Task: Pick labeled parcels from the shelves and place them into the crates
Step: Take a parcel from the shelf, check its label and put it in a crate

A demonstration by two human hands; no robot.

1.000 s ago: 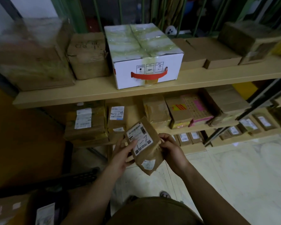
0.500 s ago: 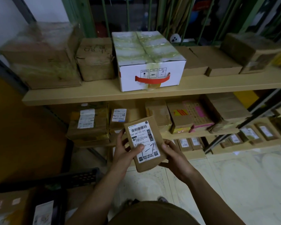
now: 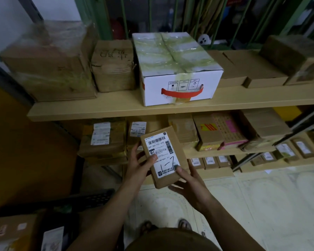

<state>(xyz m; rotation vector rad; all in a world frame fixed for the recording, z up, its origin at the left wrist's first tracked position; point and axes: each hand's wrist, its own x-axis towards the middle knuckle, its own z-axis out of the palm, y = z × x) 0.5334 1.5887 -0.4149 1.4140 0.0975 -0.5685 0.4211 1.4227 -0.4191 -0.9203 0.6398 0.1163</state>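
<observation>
A small brown cardboard parcel point(image 3: 172, 142) with a white barcode label, face up, is held in front of the middle shelf. My left hand point(image 3: 140, 163) grips its left edge, thumb pressed on the label. My right hand point(image 3: 189, 180) holds its lower right corner, thumb on the label's bottom edge and fingers underneath. A dark slatted crate point(image 3: 91, 198) shows its rim at the lower left, with labeled parcels point(image 3: 13, 232) lying in front of it.
The top shelf point(image 3: 116, 110) carries a white box with a red handle point(image 3: 178, 69), a plastic-wrapped carton point(image 3: 49, 62) and brown boxes. Several labeled parcels point(image 3: 103, 140) fill the middle shelf, small ones point(image 3: 209, 162) the bottom shelf. Pale tiled floor point(image 3: 261, 201) lies to the right.
The parcel has been turned label-up and raised slightly. My left thumb has moved onto the label and my right hand has shifted to the lower corner.
</observation>
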